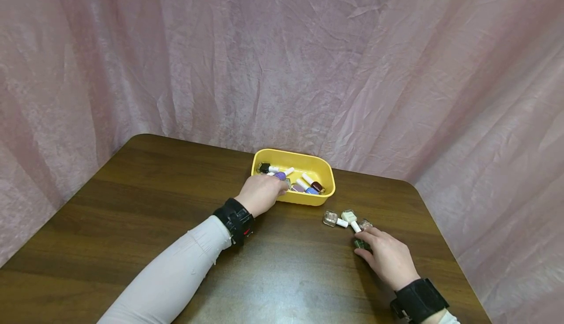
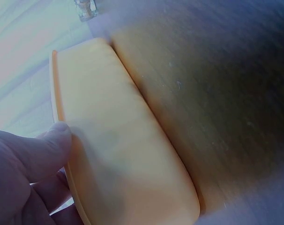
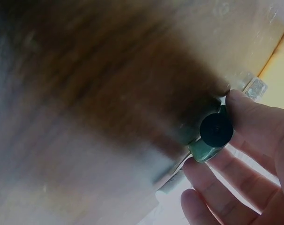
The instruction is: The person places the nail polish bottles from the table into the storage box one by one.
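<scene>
Backdrop: a pink, creased curtain point(image 1: 291, 69) is hung beyond both hands, behind the far edge of the table.
Surface: a brown wood-grain table point(image 1: 145, 201) is extended beneath both hands; light is reflected from it between the forearms.
Yellow container point(image 1: 304, 198): it is placed at the left hand's fingertips, ahead and to the left of the right hand.
Left hand point(image 1: 261, 192): the near rim of the container is gripped, the thumb being laid against the outer side and the fingers being curled over inside.
Container's contents: a black bottle point(image 1: 263, 168) is seen just beyond the left hand's knuckles, and a purple bottle point(image 1: 280, 175) beside its fingers; a blue bottle point(image 1: 311, 191) and a dark red bottle point(image 1: 317, 186) are lodged to the right of its fingertips.
Right hand point(image 1: 387, 258): a green bottle point(image 3: 204, 153) is pinched between thumb and fingers, its dark cap point(image 3: 217, 130) being turned toward the wrist camera.
Loose bottles: a glittery bottle point(image 1: 329, 218) and a cream bottle point(image 1: 349, 216), both white-capped, are laid between the hands, nearer the right; a second glittery bottle point(image 1: 365, 224) is partly hidden by the right hand's fingers.
Wrists: a black band is worn on each; the left forearm is covered by a pale sleeve point(image 1: 176, 270).
</scene>
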Motion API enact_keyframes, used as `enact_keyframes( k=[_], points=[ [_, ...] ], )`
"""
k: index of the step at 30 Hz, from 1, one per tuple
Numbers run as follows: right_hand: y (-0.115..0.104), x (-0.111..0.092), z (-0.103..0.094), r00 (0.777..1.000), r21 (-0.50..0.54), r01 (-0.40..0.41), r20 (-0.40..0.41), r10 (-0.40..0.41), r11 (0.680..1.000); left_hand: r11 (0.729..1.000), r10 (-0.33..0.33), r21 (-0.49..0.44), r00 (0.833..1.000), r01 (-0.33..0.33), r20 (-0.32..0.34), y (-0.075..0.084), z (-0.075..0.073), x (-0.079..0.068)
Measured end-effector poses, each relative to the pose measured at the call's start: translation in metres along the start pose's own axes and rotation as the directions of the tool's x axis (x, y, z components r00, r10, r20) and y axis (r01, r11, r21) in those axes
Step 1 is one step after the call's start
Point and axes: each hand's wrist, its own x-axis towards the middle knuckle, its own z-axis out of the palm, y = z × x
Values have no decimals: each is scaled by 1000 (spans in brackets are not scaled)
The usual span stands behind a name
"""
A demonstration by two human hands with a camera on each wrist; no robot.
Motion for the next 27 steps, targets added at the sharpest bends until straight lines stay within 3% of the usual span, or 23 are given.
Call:
enact_keyframes(
  k=[27],
  points=[
    [-7, 4, -6, 996, 5, 60, -59, -60, 998, 1000, 5, -11, 1000, -5, -1, 1, -2, -1]
  ],
)
